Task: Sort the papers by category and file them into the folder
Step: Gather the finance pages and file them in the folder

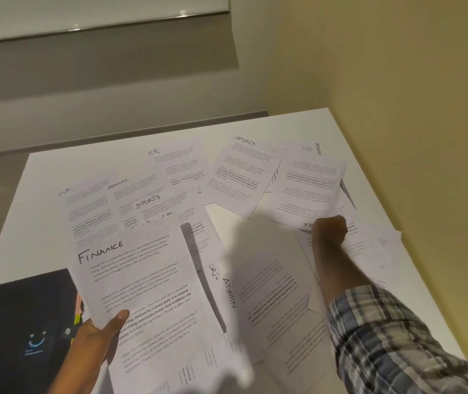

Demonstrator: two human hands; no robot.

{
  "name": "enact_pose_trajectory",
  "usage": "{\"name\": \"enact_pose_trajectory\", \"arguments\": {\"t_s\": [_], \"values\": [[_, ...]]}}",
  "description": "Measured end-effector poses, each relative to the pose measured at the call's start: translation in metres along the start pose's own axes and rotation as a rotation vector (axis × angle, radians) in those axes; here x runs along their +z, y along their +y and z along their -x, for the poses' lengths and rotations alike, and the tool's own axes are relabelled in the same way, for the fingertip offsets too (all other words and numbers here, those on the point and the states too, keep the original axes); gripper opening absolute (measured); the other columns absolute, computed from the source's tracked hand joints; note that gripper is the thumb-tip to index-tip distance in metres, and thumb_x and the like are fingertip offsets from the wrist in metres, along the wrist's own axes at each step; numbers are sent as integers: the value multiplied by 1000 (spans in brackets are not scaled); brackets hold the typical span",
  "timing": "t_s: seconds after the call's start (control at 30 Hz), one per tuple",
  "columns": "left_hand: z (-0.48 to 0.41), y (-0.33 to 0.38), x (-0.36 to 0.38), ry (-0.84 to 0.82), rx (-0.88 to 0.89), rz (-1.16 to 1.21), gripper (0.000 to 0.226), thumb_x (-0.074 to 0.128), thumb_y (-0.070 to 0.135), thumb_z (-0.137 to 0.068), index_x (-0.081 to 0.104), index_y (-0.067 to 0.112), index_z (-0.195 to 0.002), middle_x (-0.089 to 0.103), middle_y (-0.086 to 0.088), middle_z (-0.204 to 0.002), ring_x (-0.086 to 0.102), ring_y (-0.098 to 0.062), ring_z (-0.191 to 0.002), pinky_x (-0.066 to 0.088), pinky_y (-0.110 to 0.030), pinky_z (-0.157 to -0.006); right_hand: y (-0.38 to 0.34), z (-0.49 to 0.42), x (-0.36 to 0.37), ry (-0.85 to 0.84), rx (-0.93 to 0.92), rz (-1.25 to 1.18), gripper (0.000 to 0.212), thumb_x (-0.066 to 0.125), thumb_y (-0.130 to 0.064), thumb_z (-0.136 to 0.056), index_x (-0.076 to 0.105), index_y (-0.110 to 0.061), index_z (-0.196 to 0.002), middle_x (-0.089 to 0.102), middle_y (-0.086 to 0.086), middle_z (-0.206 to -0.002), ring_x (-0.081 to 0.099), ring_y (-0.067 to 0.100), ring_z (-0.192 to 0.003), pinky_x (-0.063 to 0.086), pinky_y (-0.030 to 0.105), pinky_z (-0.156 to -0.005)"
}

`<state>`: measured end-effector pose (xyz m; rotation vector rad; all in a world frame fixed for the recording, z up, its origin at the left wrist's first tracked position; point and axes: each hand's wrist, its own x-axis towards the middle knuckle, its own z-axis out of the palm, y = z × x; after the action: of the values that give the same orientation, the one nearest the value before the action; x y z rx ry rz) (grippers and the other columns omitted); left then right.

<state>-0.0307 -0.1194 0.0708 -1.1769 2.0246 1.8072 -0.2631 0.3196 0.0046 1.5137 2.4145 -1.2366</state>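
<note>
1. White printed paper headed FINANCE [133,280] is nearest, held up off the table in the left hand [96,334], thumb pressed on its lower left corner and the fingers hidden behind it.
2. Under that hand lies the black folder with a blue smile mark [31,322], flat at the near left corner of the white table [298,120]; I judge it the filing place, so sorted sheets must travel left and toward the person.
3. Past the middle, the right hand [330,230], on a checked sleeve [392,336], is closed in a pinch on the near edge of a white sheet lying upside down to the viewer [306,189].
4. That sheet runs away from the fingers, its long axis pointing to the far right corner; the right hand is plainly the nearer one.
5. Farther off, loose sheets marked HR [181,166], ADMIN [133,194] and SPORTS [244,172] lie overlapping, unsorted.
</note>
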Motion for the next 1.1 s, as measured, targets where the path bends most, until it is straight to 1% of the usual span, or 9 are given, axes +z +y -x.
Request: {"name": "enact_pose_trajectory", "arguments": {"t_s": [0.17, 0.33, 0.43, 0.6, 0.7, 0.77, 0.87, 0.97, 1.1], "values": [[11, 19, 6, -18, 83, -56, 22, 63, 14, -98, 62, 21, -119, 74, -4, -104, 70, -27, -95, 54, -43, -83, -19, 34, -58, 261, -378, 76, 24, 44, -4, -98, 63, 3, -113, 68, 25, -112, 67, 42, -102, 53, 44, -81], [12, 39, 16, -74, 131, -83, 25, 65, 23, -98, 64, 19, -123, 77, -9, -105, 75, -33, -94, 58, -55, -89, -33, 65, -139, 295, -738, 120, 21, 48, -2, -98, 67, 0, -107, 69, 22, -104, 64, 40, -92, 43, 36, -74], [20, 54, 31, -113, 191, -39, 23, 63, 16, -98, 65, 19, -121, 77, -6, -106, 74, -27, -95, 58, -44, -86, -52, 84, -186, 130, -974, 233, 18, 54, 0, -96, 71, -2, -104, 72, 19, -100, 65, 36, -86, 38, 30, -70], [36, 76, 52, -153, 273, 48, 24, 61, 4, -98, 65, 16, -118, 78, 8, -97, 74, -9, -90, 60, -26, -85, -106, 150, -248, -111, -1250, 409, 22, 65, 1, -87, 76, -17, -94, 76, 4, -93, 67, 31, -83, 55, 42, -71], [47, 87, 60, -173, 284, 97, 26, 60, 4, -98, 65, 16, -120, 79, 4, -102, 75, -14, -97, 61, -21, -78, -133, 189, -252, -283, -1380, 471, 18, 66, -5, -87, 75, -20, -92, 75, -2, -92, 67, 25, -85, 55, 43, -74], [59, 95, 68, -203, 322, 63, 23, 61, 7, -98, 66, 18, -118, 79, 8, -94, 76, -9, -89, 63, -27, -77, -145, 207, -240, -404, -1429, 497, 15, 66, -9, -88, 76, -20, -93, 76, -4, -93, 67, 22, -88, 55, 42, -79], [81, 99, 81, -266, 342, -79, 19, 66, 18, -98, 69, 18, -116, 77, 7, -85, 72, -3, -73, 53, -54, -91, -154, 229, -205, -563, -1472, 490, 14, 68, -11, -90, 77, -19, -97, 71, -7, -94, 66, 18, -93, 53, 37, -85], [94, 94, 92, -406, 321, -48, 32, 71, 26, -94, 69, 17, -125, 75, -1, -120, 71, -20, -114, 47, -50, -110, -151, 238, -167, -675, -1413, 498, 12, 70, -12, -90, 77, -21, -97, 66, -6, -102, 63, 17, -100, 51, 36, -92], [120, 93, 105, -542, 256, -35, 38, 70, 32, -90, 70, 19, -126, 75, -2, -122, 71, -21, -114, 55, -35, -99, -144, 234, -137, -732, -1326, 562, 10, 72, -16, -88, 70, -25, -90, 69, -2, -116, 62, 20, -110, 50, 36, -95]]}}
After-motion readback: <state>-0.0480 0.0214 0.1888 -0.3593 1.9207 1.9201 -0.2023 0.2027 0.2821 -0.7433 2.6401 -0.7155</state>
